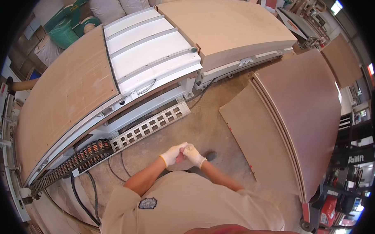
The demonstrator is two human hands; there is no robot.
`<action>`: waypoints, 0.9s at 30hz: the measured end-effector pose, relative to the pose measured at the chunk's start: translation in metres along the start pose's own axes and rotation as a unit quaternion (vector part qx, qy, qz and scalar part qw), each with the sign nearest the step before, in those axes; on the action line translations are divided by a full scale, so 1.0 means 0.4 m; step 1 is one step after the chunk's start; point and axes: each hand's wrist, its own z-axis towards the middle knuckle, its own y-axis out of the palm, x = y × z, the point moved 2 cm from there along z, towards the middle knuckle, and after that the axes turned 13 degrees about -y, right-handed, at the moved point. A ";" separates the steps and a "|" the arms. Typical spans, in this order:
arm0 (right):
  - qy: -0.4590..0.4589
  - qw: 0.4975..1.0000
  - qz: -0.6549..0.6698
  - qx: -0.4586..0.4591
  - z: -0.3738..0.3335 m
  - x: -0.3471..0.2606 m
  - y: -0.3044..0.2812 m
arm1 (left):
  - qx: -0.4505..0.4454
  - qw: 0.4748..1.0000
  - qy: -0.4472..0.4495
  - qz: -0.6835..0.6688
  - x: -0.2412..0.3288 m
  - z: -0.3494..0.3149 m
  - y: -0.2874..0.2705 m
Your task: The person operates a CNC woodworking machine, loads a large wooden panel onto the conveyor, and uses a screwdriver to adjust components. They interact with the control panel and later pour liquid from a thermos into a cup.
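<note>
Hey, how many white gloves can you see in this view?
2: one on the left hand, one on the right hand, the two touching. Any behind the brown board stack would be hidden.

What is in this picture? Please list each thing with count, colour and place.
Flat panel: one, brown, left
Slatted bed: one, white, upper left
Board stack: one, tan, upper middle
Second stack: one, reddish brown, right
Wide board: one, grey-brown, beside second stack
Sacks: at least three, whitish, upper left
Machine: one, green, upper left
Cable chain: one, black and orange, lower left
Perforated rail: one, white, left of centre
Cables: several, black, lower left
Wheeled vehicle: one, red and black, lower right
Floor: one, grey-brown, centre
Shirt: one, beige, bottom
Left hand: one, white-gloved, centre
Right hand: one, white-gloved, touching left hand
</note>
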 end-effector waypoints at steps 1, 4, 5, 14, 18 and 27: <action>0.018 1.000 0.021 0.011 -0.006 0.036 0.055 | 0.097 0.993 0.071 -0.017 -0.005 -0.063 -0.027; 0.029 0.984 -0.087 0.154 0.129 0.092 0.162 | 0.070 0.979 0.186 0.049 -0.015 -0.340 -0.120; 0.054 0.974 -0.127 0.177 0.170 0.106 0.173 | 0.062 0.974 0.214 0.027 -0.025 -0.431 -0.155; 0.238 0.752 -0.614 -0.034 0.495 0.167 0.058 | 0.759 0.631 0.159 0.034 -0.600 -0.830 -0.665; 0.221 0.794 -0.565 -0.035 0.688 0.232 0.174 | 0.669 0.675 0.100 -0.295 -1.026 -0.832 -0.730; -0.112 0.742 -0.595 -0.286 1.057 0.314 0.923 | 0.632 0.707 -0.045 -0.314 -1.171 -0.680 -0.502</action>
